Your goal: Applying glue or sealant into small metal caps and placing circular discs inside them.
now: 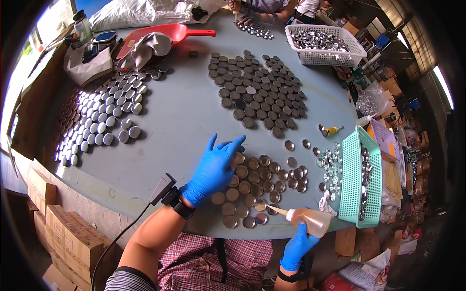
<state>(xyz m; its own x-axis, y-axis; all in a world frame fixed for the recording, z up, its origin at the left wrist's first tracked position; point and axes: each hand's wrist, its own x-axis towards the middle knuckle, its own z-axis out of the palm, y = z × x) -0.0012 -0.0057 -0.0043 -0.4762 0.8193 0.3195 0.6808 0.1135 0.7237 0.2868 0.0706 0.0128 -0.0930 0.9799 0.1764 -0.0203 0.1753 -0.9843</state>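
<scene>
My left hand [211, 170], in a blue glove, reaches over the table with its fingers spread, beside the upper left of a group of small round metal caps [264, 173]. No object shows in it, though its underside is hidden. In my right hand [298, 247], also blue-gloved, is a squeeze bottle [310, 220] of amber liquid, tipped on its side. The bottle's long pale nozzle points left, its tip close to an open cap [260, 205] in the near rows. These caps lie with their hollow sides up.
Dark caps [262, 92] cover the table's middle; silvery ones [102, 121] spread at left. A green basket [346, 194] of metal parts and a yellow screwdriver [333, 131] lie at right. Far off stand a white basket [303, 56], a red dustpan [182, 31] and another person's gloved hand [249, 18].
</scene>
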